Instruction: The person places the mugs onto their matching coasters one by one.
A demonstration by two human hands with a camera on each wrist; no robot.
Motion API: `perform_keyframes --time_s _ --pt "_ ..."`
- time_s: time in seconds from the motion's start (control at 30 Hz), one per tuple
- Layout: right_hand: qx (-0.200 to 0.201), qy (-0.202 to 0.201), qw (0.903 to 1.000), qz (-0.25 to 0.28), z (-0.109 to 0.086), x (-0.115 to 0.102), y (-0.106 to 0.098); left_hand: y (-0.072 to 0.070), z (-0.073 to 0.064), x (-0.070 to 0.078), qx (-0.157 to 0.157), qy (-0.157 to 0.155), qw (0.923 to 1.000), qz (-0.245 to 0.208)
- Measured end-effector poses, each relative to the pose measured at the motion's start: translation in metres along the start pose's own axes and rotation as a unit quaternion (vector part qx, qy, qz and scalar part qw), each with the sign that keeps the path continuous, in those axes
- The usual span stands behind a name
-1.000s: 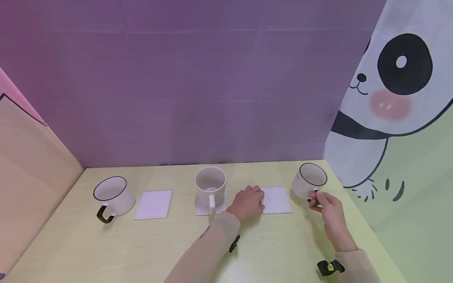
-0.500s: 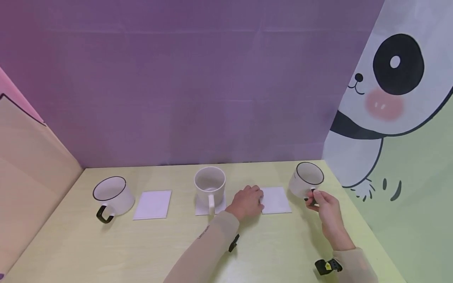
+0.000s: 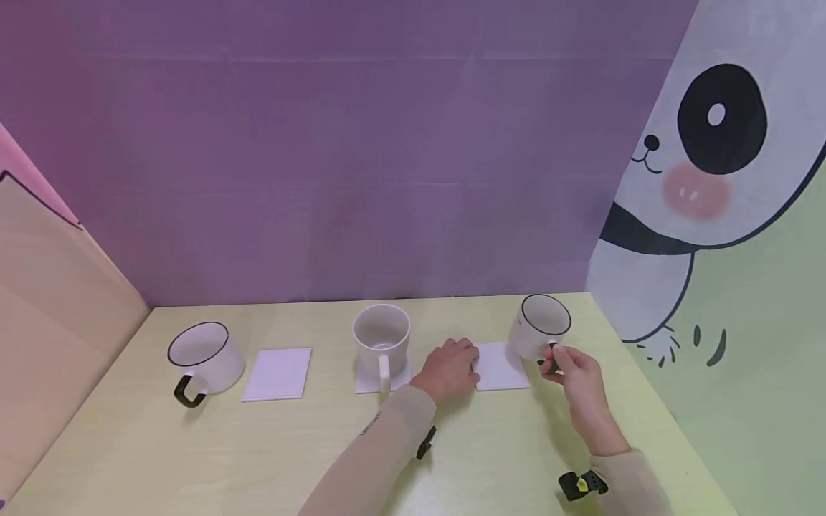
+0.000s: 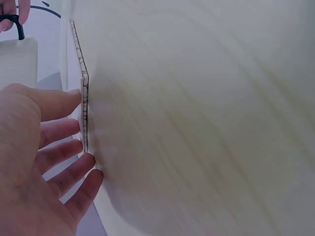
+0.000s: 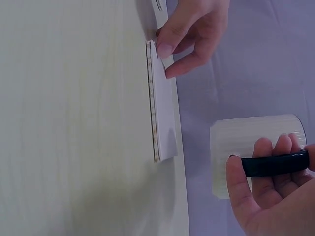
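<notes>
Apparently for steadiness, the left hand (image 3: 448, 369) rested spread fingers (image 4: 74, 172) against the coaster (image 3: 502, 367) on its right, while the right hand (image 3: 577, 383) gripped the handle (image 5: 275, 164) of the mug (image 3: 532, 340), aloft just ahead of it, presumably for control.

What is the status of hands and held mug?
Right hand holds mug by black handle, raised. Left hand touches edge of rightmost coaster. No obstruction seen between mug and coaster.
</notes>
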State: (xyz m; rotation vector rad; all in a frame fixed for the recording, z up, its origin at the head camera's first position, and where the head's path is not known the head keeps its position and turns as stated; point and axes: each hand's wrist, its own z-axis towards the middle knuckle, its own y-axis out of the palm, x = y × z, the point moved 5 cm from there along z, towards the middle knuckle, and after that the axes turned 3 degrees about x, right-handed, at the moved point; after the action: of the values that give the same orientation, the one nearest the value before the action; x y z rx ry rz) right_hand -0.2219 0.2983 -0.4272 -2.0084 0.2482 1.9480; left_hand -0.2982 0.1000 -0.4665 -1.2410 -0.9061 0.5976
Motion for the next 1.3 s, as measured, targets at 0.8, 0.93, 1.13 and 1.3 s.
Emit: perform_keyframes --time_s 0.8,0.93,1.13,1.3 --pt "-0.004 0.003 1.0000 0.004 -0.003 0.002 0.013 -0.002 -0.001 0.002 0.004 0.007 0.9999 0.007" --pt "-0.007 0.005 1.0000 0.004 -0.005 0.000 0.018 -0.003 -0.003 0.000 0.005 0.007 0.9999 0.011" --pt "-0.010 0.005 0.9999 0.012 -0.007 -0.001 0.023 -0.003 -0.003 -0.001 0.012 0.008 0.9999 0.008" --pt "-0.008 0.004 0.9996 0.027 -0.009 0.000 0.025 -0.003 -0.003 0.000 0.007 0.009 0.9999 0.005"
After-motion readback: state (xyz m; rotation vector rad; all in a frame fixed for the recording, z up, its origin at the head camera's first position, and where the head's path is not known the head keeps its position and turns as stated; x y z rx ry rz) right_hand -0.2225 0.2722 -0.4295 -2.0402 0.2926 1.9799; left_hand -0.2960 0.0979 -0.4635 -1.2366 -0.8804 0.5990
